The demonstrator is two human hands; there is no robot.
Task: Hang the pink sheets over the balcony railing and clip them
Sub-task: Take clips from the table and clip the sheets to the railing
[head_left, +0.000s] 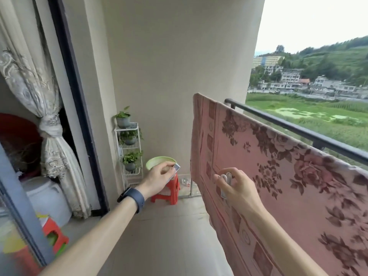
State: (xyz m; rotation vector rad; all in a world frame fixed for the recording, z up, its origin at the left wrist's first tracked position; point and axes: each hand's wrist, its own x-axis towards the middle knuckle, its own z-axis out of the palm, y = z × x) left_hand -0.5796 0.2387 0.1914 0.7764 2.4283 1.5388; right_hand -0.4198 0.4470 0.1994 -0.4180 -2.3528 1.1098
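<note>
- Pink sheet [278,176] hangs over the railing [298,129], above and to the right of both hands. Its end edge drops just past the right hand's fingertips. No clip shows on its top edge yet, so I judge it loose.
- The right hand [237,188] is in front of the sheet's face, fingers curled round a white clip [226,179]. Whether the knuckles touch the cloth cannot be told.
- The left hand [159,176] is well apart from the right, out to the side. It pinches a small pale piece [176,167], likely another clip, though it is too small to be sure. A green basin [155,159] on a red stool [169,193] lies beyond it.
- Risk: with both hands full, neither steadies the cloth. A gust or a tug while reaching up could slide the sheet off the rail and over the open drop.
- Risk: the clip has to go from below the rail up onto its top. A slack grip there could send it over the outer side, out of reach.
- Risk: if the clip bites the cloth alone and not the rail beneath, it would hold nothing.
- Risk: the left hand's light pinch could let its piece fall toward the basin or the floor.
</note>
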